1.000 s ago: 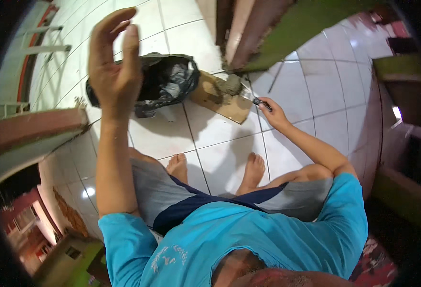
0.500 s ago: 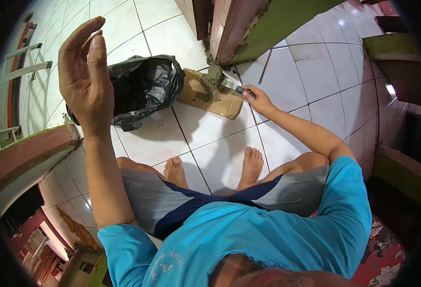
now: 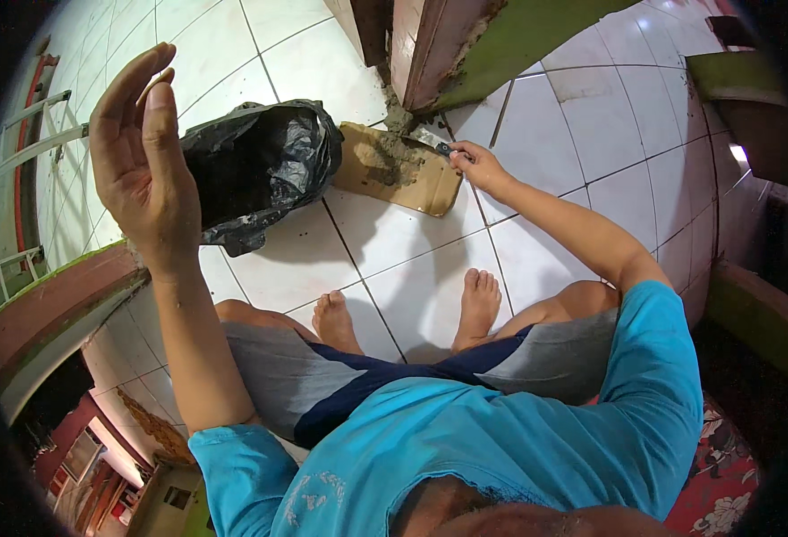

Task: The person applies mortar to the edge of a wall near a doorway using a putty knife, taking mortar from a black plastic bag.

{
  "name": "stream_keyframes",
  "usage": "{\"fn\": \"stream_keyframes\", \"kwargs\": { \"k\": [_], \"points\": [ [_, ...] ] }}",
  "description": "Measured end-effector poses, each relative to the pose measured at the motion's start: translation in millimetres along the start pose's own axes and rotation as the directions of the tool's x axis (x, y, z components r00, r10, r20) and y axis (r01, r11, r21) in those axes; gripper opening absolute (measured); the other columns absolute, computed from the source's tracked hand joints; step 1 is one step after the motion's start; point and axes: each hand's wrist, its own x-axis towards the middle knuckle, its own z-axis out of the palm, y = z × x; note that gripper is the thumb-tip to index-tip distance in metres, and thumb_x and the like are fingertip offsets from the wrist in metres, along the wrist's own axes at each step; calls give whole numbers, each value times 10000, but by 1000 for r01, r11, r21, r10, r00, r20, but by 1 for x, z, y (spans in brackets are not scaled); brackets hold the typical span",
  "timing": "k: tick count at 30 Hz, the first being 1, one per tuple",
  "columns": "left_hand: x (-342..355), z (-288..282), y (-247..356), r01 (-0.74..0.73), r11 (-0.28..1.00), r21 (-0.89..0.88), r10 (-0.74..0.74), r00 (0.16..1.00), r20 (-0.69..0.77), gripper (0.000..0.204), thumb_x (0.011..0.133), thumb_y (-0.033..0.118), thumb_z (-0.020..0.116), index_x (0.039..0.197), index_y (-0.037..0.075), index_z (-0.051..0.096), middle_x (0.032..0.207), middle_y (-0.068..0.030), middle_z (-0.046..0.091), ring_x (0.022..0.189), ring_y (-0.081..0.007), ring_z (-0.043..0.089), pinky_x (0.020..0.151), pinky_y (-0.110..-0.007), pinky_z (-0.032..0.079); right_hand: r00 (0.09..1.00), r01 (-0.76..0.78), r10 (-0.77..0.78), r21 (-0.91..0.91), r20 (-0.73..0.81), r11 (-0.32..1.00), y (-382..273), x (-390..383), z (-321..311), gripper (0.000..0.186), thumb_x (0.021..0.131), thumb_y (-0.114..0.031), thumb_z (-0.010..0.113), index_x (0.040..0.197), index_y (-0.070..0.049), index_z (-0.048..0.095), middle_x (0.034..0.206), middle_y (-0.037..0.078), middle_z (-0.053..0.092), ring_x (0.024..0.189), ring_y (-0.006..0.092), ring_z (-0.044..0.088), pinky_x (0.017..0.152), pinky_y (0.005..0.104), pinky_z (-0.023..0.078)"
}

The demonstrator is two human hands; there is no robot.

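I noted the right hand [image 3: 477,166] gripping the putty knife [image 3: 441,147], arm extended, blade at the cardboard's [image 3: 434,193] far edge. The left hand [image 3: 148,170] was raised left of it, empty, fingers loosely together. Grey mortar [image 3: 400,168] remained on the cardboard; more sat beyond, at the door frame's [image 3: 419,58] foot. I judged placement partly done.

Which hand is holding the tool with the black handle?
The right hand. It is closed around the handle of the black-handled tool, while the left hand is raised and open, with nothing seen in it.
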Motion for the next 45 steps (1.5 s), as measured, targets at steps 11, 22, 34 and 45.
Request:
{"fn": "stream_keyframes", "kwargs": {
  "k": [11,22,34,45],
  "points": [
    [1,14,5,41,999,12,-41,999,6,304,1063,150,504,1265,-45,622,1265,-215,663,1227,-296,628,1069,-468,505,998,-52,52,-3,19,999,-14,5,-9,443,1001,-346,633,1265,10,620,964,63,694,897,145,630,834,294,509],
    [2,20,3,18,1000,-6,-18,997,73,251,1055,114,524,1243,-13,630,1281,-189,654,1236,-267,624,1066,-429,509,988,-146,149,-83,32,986,-40,24,-33,350,982,-405,633,958,-64,709,807,-10,641,698,92,515,628,298,422],
    [1,23,1,46,999,12,-47,994,102,257,1064,135,508,1210,-13,659,1299,-207,642,1243,-287,612,1075,-445,498,968,-163,185,-137,168,977,-68,41,-68,289,1002,-394,634,1000,-112,697,813,-37,613,664,67,455,562,255,363],
    [-1,22,1,81,996,-34,-75,988,137,209,1038,52,537,1203,11,658,1297,-167,649,1213,-221,632,1046,-340,504,978,10,49,-276,204,961,-94,36,-95,320,992,-408,652,1051,-97,694,820,-12,655,728,101,520,665,303,449]
  ]
}}
